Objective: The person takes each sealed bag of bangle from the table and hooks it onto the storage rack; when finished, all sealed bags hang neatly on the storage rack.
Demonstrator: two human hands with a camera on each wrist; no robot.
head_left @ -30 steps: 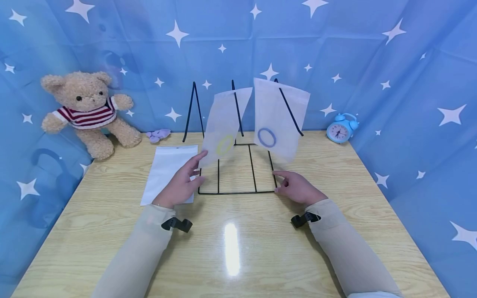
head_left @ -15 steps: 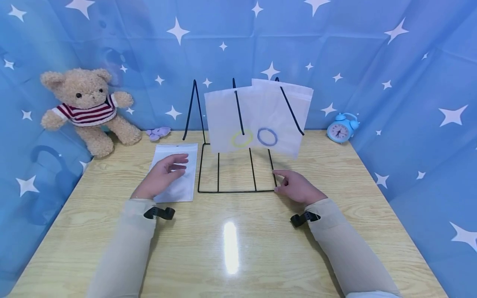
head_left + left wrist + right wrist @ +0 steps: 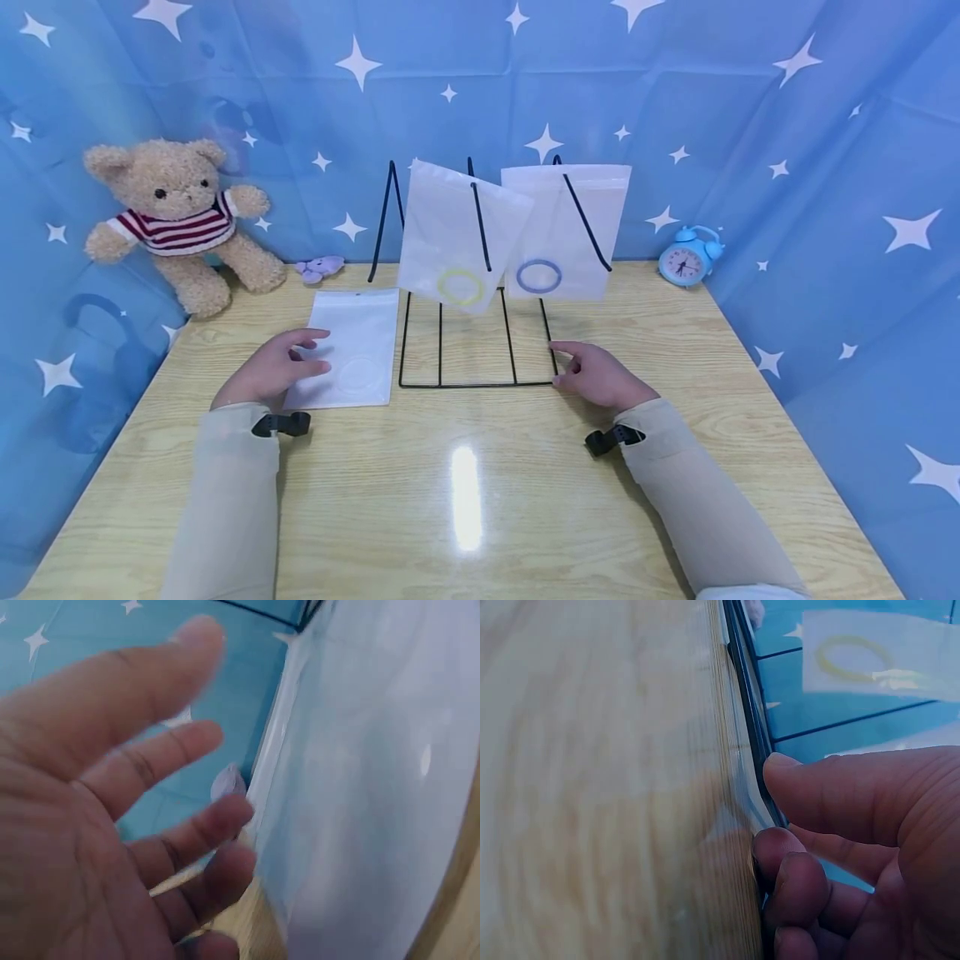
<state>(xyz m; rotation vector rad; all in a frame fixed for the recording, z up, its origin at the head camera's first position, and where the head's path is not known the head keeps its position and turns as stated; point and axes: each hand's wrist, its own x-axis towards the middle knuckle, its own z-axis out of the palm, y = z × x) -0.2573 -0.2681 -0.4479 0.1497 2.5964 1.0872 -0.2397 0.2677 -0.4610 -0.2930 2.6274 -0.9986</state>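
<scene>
A black wire rack [image 3: 472,387] with sloping prongs stands at the middle of the table. Two translucent zip bags hang on its prongs: the tilted left bag [image 3: 442,225] has a yellow-green ring [image 3: 460,270] inside, and the straighter right bag [image 3: 536,221] a blue ring [image 3: 538,291]. My right hand [image 3: 600,379] grips the rack's base wire near its front right corner, thumb against the wire in the right wrist view. Over the left edge of a flat-lying zip bag [image 3: 360,333] is my left hand [image 3: 266,367], fingers apart and holding nothing. A faint round outline shows in that bag.
A teddy bear [image 3: 176,200] in a striped top sits at the back left, with a small purple toy [image 3: 319,268] beside it. A blue alarm clock [image 3: 686,260] stands at the back right. Behind the table hangs a blue star-patterned curtain [image 3: 450,50].
My left hand has moved left, from the yellow-ring bag to the flat bag's left side. The hanging bags have swung and now sit at other angles. My right hand stays put.
</scene>
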